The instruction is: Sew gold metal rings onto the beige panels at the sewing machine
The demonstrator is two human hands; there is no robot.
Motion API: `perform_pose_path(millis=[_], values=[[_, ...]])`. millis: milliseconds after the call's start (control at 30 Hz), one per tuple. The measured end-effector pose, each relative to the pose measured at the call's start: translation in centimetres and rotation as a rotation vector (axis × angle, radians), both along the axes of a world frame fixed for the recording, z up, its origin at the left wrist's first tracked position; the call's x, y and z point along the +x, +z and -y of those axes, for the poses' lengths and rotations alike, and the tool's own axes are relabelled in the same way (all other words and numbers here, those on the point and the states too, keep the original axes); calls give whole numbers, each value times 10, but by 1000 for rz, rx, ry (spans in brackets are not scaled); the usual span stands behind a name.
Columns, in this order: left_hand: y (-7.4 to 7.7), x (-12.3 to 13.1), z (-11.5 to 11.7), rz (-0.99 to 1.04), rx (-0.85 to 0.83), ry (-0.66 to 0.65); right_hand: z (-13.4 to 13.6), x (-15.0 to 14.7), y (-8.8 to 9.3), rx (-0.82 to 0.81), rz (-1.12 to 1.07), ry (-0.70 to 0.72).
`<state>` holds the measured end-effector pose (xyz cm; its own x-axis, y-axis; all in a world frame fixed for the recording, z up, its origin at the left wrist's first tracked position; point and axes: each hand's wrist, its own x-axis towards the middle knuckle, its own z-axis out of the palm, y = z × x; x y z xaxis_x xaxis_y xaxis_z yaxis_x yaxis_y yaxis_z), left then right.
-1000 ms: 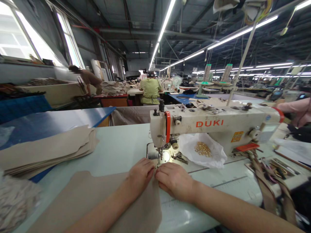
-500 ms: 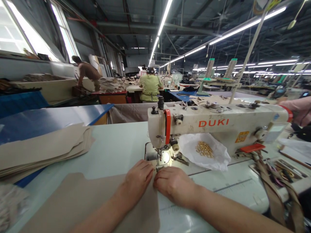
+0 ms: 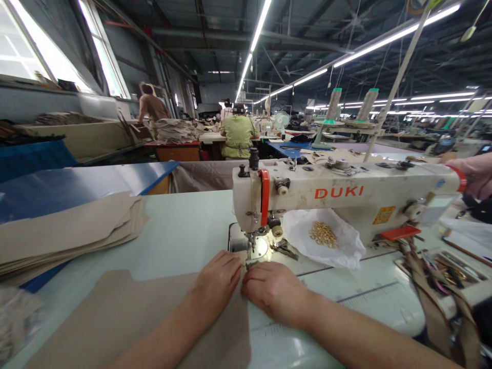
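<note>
A large beige fabric piece point(image 3: 154, 302) lies flat on the pale table, its right edge running up to the sewing machine point(image 3: 338, 189). On its upper right corner rests my left hand point(image 3: 217, 277), fingers closed together and pressing the cloth near the needle. My right hand point(image 3: 272, 289) is curled at the same edge from the other side, its fingertips pinching the fabric just in front of the presser foot point(image 3: 252, 243). The fingertips of both hands almost meet; what lies between them is mostly hidden. Small metal snips point(image 3: 284, 249) lie beside the needle plate.
A white sheet with small gold rings point(image 3: 323, 234) sits under the machine arm. Stacked beige pieces point(image 3: 69, 230) lie at the left. Beige straps point(image 3: 430, 292) hang by a tool tray point(image 3: 453, 269) at the right. Co-workers point(image 3: 238, 133) are farther back.
Both hands and the fabric have barely moved; the view has shifted slightly. In the background, the person at the left has straightened up from a bent posture.
</note>
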<state>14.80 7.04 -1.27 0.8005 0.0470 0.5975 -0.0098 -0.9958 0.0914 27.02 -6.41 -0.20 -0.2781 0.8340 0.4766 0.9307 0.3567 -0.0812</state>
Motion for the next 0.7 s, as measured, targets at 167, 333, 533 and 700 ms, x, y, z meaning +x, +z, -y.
perform_pose_path(millis=[167,333,533,700], values=[[3,1,2,13,11,-3,0,0,1,-17,0,-4],[5,1,3,17,8,8,-2,0,2,-2,-4,-10],[4,-1,3,-8,-12,56,-3,-1,-3,20,-9,-48],[7,-1,5,-32,-45,75,-4,-2,-5,1,17,-63]])
